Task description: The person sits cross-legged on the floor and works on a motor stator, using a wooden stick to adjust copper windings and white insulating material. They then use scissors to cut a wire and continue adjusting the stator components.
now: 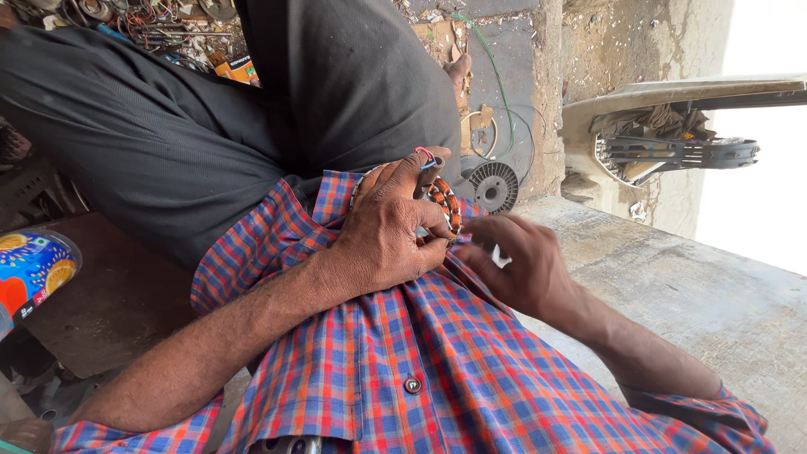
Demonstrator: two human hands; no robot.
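My left hand (391, 231) grips a round motor stator with copper-orange windings (445, 204), pressed against my checked shirt; thin red and blue wires (425, 156) loop over my fingertips. My right hand (521, 265) is just to the right of the stator, fingers pinched on a small white scrap (500, 256) close to the windings. Most of the stator is hidden behind my left hand.
Dark trousers (210, 109) fill the upper left. A grey slotted metal disc (493, 185) lies on the ground beyond. A concrete slab (689, 294) runs to the right, a white vehicle panel (672, 126) above it. A colourful container (29, 269) sits at left; scattered parts and wires lie at top left.
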